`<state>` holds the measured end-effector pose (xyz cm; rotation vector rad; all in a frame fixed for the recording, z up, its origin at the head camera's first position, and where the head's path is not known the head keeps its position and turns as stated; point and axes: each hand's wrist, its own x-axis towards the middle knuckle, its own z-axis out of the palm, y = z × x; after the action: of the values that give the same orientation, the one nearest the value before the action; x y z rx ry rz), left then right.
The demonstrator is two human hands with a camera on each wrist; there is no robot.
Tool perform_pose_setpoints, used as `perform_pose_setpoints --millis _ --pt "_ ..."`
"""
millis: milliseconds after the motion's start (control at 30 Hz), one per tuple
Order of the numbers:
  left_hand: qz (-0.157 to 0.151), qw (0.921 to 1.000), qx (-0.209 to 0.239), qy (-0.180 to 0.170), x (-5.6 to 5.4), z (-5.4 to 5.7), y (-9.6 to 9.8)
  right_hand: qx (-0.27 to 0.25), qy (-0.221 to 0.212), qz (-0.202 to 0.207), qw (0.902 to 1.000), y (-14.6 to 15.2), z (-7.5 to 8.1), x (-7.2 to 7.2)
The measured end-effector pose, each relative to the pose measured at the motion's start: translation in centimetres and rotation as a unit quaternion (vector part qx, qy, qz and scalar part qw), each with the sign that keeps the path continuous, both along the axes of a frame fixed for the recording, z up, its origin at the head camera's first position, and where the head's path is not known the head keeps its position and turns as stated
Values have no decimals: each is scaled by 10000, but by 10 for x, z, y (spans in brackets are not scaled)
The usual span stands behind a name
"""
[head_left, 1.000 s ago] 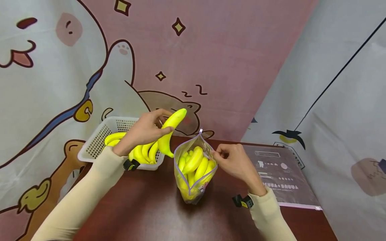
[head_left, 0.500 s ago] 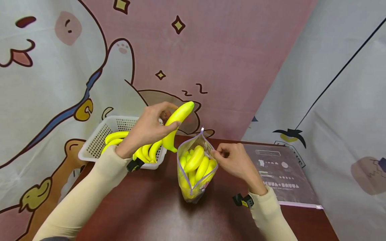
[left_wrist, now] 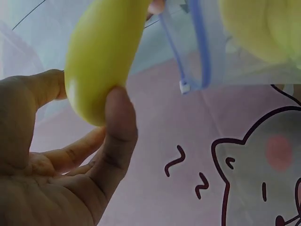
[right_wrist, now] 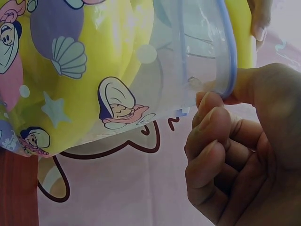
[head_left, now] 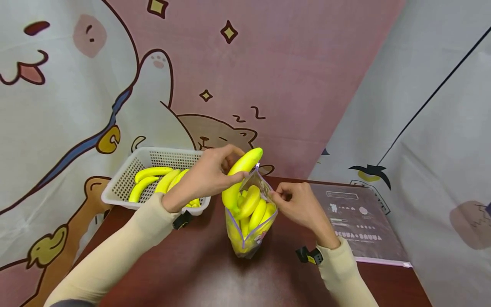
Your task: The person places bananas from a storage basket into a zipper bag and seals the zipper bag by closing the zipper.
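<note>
- Here a green-tipped banana (head_left: 231, 192) is gripped aslant by the left hand (head_left: 210, 172).
- Just beside that grip, the slider bag (head_left: 256, 241) is pinched at its rim by the right hand (head_left: 297, 207), seemingly for a spread mouth.

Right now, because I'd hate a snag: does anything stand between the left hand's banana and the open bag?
Nothing visible blocks the banana: the left hand holds it at the open bag. The right hand pinches the right-hand rim. Bananas inside may leave little room.
</note>
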<state>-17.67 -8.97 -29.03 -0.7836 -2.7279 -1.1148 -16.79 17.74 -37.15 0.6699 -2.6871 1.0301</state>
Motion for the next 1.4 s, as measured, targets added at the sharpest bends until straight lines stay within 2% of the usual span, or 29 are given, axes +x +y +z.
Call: perform_pose_setpoints --millis 200,433,667,767,967,1133,1300,1400 --pt "-79 9980 -457 -431 8 -9 10 -14 88 56 9999 -1 -1 0" --pt "36 9935 -1050 -440 13 -17 21 -24 89 34 10000 -3 0 0" --pt "265 9846 -1587 -688 11 -22 29 -49 100 66 9999 -5 0 0" --pt "345 9836 -1670 -592 8 -25 31 -61 86 70 9999 -6 1 0" --pt "318 9825 -1831 -87 2 -30 33 -34 161 56 9998 -7 1 1" --pt "343 9875 -1537 18 0 -27 30 -36 214 54 9998 -5 -1 0" --pt "613 9914 -1132 252 -4 -23 21 -52 183 21 9998 -3 -1 0" --pt "674 9926 -1002 108 -11 -25 15 -38 163 5 9999 -2 -2 0"
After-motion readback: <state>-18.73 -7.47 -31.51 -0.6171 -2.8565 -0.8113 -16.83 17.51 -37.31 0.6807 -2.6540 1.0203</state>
